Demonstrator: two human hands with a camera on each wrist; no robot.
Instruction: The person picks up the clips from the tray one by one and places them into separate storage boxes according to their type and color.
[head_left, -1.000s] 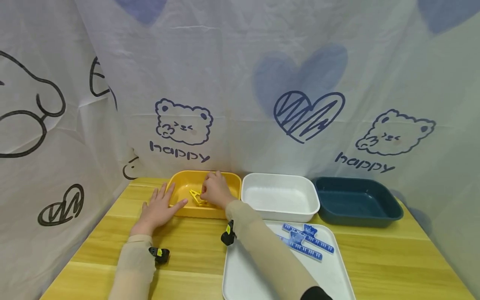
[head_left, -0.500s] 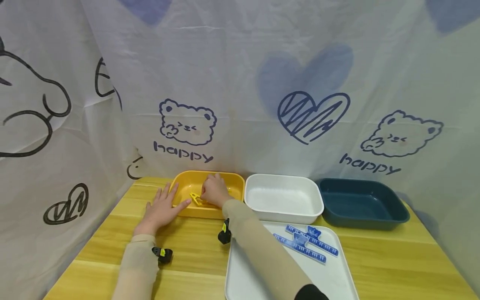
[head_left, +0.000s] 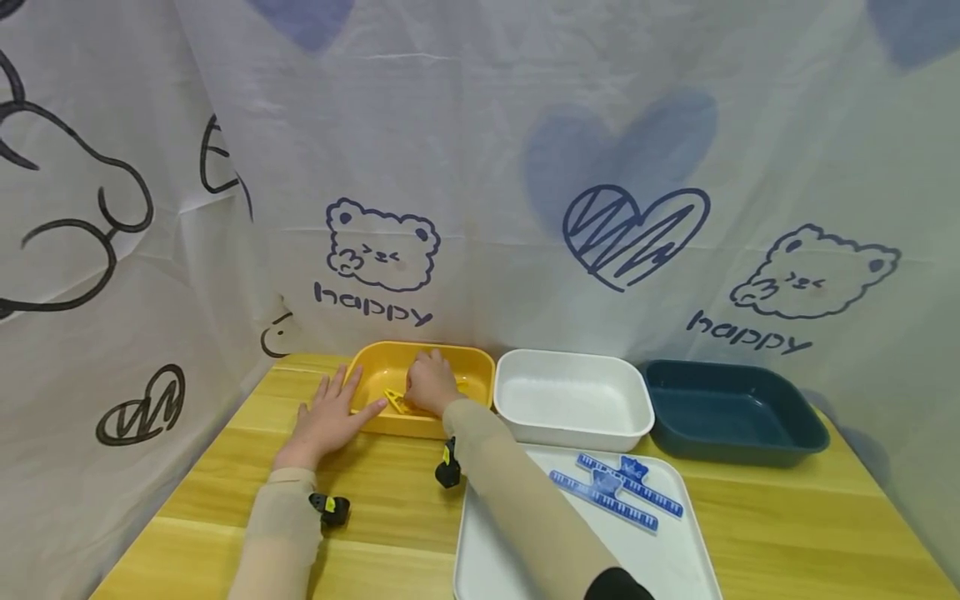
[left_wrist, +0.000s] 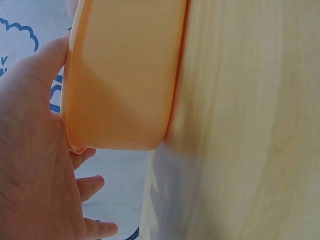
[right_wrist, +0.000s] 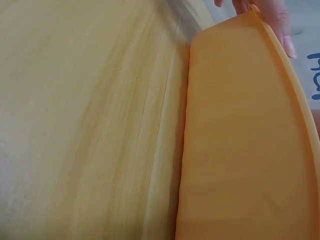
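Observation:
My left hand (head_left: pixel 327 422) rests spread against the left front corner of a yellow plastic bin (head_left: pixel 420 427). Its thumb reaches over the front rim, and the other fingers extend along the left side; the left wrist view has this hand (left_wrist: pixel 35 130) against the bin's outer wall (left_wrist: pixel 125 75). Inside the bin, my right hand (head_left: pixel 432 383) has curled fingers at a small yellow clip (head_left: pixel 395 402), whose narrow end sticks out on the left. The right fingertips are hidden behind the hand. More yellow (head_left: pixel 462 387) shows just right of that hand.
A white bin (head_left: pixel 573 433) and a dark teal bin (head_left: pixel 738 454) stand in a row to the right. In front, a white tray (head_left: pixel 637 567) carries two blue clips (head_left: pixel 603 500) with piano-key patterns, partly under my right forearm. A printed curtain (head_left: pixel 495 275) hangs behind the wooden table.
The head view has shifted slightly, moving everything a little rightward. My left hand stays at the bin's corner; my right hand stays in the bin, and yellow now shows to its right.

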